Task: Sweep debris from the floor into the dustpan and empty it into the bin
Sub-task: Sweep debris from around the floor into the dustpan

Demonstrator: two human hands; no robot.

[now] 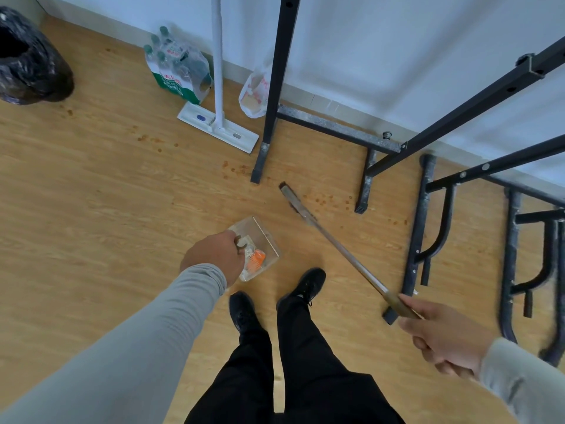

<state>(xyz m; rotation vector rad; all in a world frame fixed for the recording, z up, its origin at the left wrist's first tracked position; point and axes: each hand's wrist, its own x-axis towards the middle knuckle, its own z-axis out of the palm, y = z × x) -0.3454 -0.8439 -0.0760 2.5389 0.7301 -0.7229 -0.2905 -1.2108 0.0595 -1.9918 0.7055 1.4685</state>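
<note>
Some rubbish, orange piece included, already lying in clear plastic dustpan (258, 249); left hand (214, 255) gripping its handle. Right hand (443, 335) clasping long metal-handled broom (330, 240). Brown crumbs (324, 199) remaining on wooden floor (91, 194). Black-bagged bin (27, 59) standing well apart, far left; emptying still pending.

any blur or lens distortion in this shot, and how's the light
Head view: strong wide-angle bending, the black metal frame and mop pole splay outward; the right edge smears, blurring the frames there; the right hand on the broom is slightly soft; light is even and diffuse, only faint shadows under the shoes.
</note>
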